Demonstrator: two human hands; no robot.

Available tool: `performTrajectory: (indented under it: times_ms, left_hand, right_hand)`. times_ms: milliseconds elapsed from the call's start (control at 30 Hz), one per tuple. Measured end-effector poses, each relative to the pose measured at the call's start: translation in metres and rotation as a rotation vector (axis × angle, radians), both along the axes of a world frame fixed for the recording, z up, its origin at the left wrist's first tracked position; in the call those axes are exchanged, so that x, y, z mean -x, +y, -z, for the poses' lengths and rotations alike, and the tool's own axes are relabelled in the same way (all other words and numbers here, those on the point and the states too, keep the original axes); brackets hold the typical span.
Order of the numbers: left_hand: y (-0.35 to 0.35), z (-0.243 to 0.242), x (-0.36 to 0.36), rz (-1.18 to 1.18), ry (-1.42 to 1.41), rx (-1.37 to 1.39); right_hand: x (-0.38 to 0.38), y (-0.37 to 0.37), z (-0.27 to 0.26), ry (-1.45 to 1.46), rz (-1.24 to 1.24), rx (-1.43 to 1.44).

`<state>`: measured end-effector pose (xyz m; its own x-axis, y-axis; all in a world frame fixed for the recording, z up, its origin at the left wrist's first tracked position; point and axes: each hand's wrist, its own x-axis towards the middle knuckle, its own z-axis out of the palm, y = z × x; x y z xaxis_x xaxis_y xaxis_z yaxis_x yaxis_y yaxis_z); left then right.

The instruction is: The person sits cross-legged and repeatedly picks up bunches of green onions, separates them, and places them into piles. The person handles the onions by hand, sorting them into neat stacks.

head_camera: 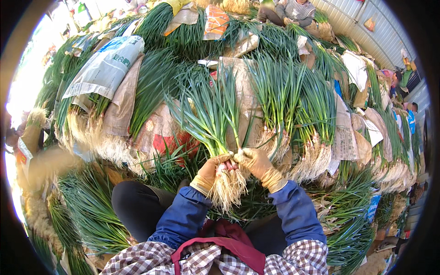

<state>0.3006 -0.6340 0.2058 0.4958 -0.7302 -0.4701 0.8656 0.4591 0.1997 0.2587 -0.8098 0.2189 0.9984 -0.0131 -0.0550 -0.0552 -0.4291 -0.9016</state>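
In a tan work glove, my left hand [208, 174] grips a bunch of young green garlic [210, 132] just above its reddish bulbs. The leaves fan away from me, and a tuft of pale roots [228, 189] hangs below the fist. My right hand [260, 167], gloved alike, pinches a single garlic stalk [235, 132] near its base, close beside the bunch. Ahead to the right, more garlic bunches [280, 92] lie with roots towards me. A woven sack [243, 89] lies behind the held plants.
Garlic heaps surround me, including loose stalks [91, 206] at left and a pile [350, 223] at right. A printed fertilizer bag [106, 65] covers part of the far-left heap. A red net bag [172, 146] lies ahead. Another person [297, 13] sits at the back.
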Motion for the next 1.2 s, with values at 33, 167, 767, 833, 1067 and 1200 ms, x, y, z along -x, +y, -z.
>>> performTrajectory:
  times_ms: [33, 167, 767, 833, 1067, 1200]
  left_hand:
    - [0.001, 0.0, 0.0, -0.031, 0.016, -0.062]
    - [0.005, -0.003, 0.0, -0.077, -0.034, -0.007]
    - [0.014, -0.025, 0.042, -0.11, -0.09, 0.255]
    - [0.016, -0.026, 0.041, -0.198, -0.253, 0.112]
    - [0.009, -0.009, 0.027, -0.148, -0.028, 0.115]
    - [0.016, -0.006, 0.029, -0.141, -0.079, 0.219]
  right_hand:
    - [0.002, 0.001, 0.0, -0.085, 0.004, 0.21]
    - [0.014, 0.01, 0.004, -0.068, -0.102, 0.629]
    - [-0.012, -0.041, 0.038, 0.121, -0.057, 0.719]
    - [-0.024, -0.057, 0.041, 0.399, -0.448, 0.578]
    - [-0.081, -0.111, 0.037, 0.144, 0.38, 0.898]
    - [-0.086, -0.133, 0.043, 0.018, 0.457, -0.378]
